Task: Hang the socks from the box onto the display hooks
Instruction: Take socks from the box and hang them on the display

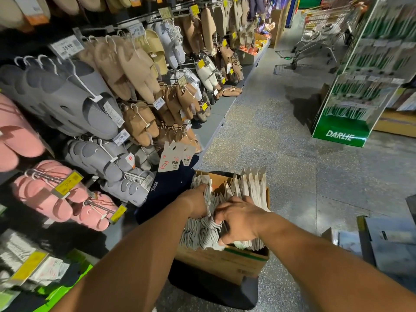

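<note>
Socks (203, 233) in box (225, 264), right of slipper rack (94, 104).

Cardboard box (227, 264): brown, green stripe along its near top edge, open at the top, standing on the aisle floor. Grey-and-white socks (202, 233) packed inside it on white card headers, most upright in a row along the box's right side, a bunch spilling over its near-left rim. Navy socks (166, 188) with white hang cards, just left of the box at the foot of the rack. Display hooks (99, 204): thin wire prongs, left of the box.
</note>
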The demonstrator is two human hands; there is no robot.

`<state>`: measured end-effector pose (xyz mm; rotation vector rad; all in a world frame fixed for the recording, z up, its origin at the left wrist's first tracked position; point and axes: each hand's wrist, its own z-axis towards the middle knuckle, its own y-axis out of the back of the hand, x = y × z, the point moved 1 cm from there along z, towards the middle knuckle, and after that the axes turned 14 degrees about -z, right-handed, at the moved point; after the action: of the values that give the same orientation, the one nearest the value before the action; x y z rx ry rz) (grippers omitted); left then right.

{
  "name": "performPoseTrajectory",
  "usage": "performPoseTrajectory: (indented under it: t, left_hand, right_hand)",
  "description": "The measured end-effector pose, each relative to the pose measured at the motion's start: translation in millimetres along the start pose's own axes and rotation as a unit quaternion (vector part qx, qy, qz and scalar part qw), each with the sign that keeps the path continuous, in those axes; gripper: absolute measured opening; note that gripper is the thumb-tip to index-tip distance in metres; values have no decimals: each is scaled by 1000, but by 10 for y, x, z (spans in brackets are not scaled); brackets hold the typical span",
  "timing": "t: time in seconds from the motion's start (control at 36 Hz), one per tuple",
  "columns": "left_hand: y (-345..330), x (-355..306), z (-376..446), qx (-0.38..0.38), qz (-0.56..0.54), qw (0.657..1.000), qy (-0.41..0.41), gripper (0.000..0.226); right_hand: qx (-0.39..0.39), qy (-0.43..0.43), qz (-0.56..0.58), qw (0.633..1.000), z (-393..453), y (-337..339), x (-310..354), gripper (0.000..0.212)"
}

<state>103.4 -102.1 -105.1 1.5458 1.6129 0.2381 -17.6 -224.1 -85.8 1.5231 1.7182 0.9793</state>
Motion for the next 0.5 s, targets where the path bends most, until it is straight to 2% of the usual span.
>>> performPoseTrajectory:
  t: [0.28, 0.39, 0.44, 0.5]
  left_hand:
    - [398, -131, -226, -25, 31, 998, -50, 98]
    - [434, -108, -253, -23, 21, 999, -38, 99]
    - [359, -73, -248, -21, 2, 999, -23, 100]
    - [265, -43, -243, -18, -27, 999, -9, 100]
  right_hand:
    - [-4, 8, 2, 1000, -4, 40, -66, 71]
    - [-34, 4, 9, 999, -4, 94, -15, 76]
    - [-55, 2, 35, 998, -22, 119, 12, 72]
    - [-45, 5, 57, 997, -37, 108, 27, 72]
